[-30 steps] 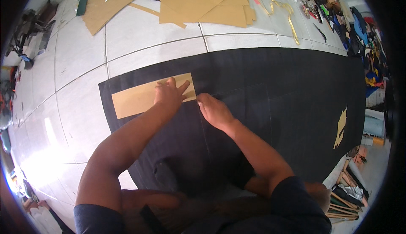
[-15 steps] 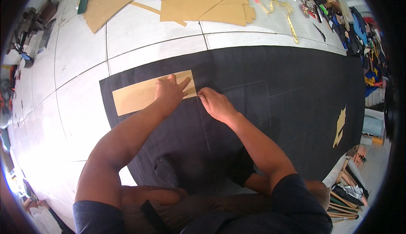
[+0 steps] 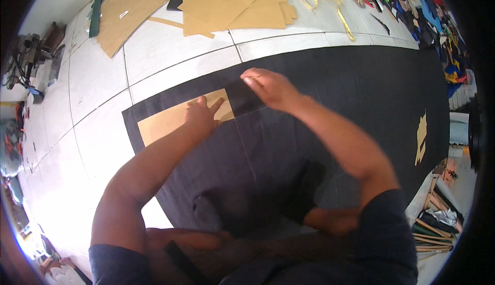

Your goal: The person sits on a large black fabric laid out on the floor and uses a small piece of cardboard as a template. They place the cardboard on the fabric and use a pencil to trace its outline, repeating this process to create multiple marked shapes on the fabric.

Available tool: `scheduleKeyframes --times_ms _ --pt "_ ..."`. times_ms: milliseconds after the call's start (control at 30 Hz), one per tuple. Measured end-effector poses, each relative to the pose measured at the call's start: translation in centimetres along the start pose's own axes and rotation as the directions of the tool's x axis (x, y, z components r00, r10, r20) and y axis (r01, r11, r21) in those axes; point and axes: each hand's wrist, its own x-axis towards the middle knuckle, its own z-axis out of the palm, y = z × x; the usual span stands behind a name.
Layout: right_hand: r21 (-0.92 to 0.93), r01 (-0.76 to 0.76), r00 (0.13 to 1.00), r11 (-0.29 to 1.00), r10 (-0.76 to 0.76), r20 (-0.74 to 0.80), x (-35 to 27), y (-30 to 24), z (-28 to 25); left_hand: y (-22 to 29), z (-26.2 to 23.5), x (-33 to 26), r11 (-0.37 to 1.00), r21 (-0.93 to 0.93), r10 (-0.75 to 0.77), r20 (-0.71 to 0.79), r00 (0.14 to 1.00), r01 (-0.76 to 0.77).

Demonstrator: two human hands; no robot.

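Note:
A rectangular tan paper pattern piece (image 3: pixel 165 124) lies on a wide sheet of black fabric (image 3: pixel 356 86), near its left end. My left hand (image 3: pixel 200 119) presses on the pattern's right part with fingers spread. To the right of the pattern's far corner, my right hand (image 3: pixel 271 90) is raised a little, its fingertips pinched together. Something thin and small seems to be between them, too small to name. Thin pale lines (image 3: pixel 243 140) run over the fabric from the pattern's near right corner.
Tan paper sheets (image 3: pixel 232 6) and a larger tan sheet (image 3: pixel 136 12) lie on the white tiled floor (image 3: pixel 98 110) beyond the fabric. A yellow measuring tape (image 3: pixel 344 24) curls at the far right. A torn paper piece (image 3: pixel 422 138) rests on the fabric's right side. Clutter lines the right edge.
My right hand has left the pattern's near right corner and moved away from me and slightly right, lifting. My left hand stays on the pattern. The view has shifted slightly.

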Motion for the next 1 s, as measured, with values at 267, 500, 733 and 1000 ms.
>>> scheduleKeyframes --times_ms 267,500,733,1000 --pt "-0.344 -0.025 0.913 0.939 0.161 0.374 -6.2 1.6 -15.5 2.1 2.9 -2.3 0.957 -0.221 -0.203 -0.044 0.978 0.188" --pt "-0.100 0.043 0.982 0.994 -0.023 0.190 -12.5 7.1 -4.4 12.6 2.8 2.0 0.841 -0.515 -0.296 -0.183 0.938 0.165" --pt "-0.480 -0.080 0.992 0.874 0.116 0.046 -13.5 12.6 -2.2 21.3 1.0 9.3 0.464 -0.822 -0.308 -0.499 0.810 -0.330" --pt "-0.384 -0.153 0.978 0.910 0.083 -0.193 -13.7 16.7 -3.2 9.2 2.0 3.5 0.789 -0.614 -0.510 -0.635 0.581 0.022"
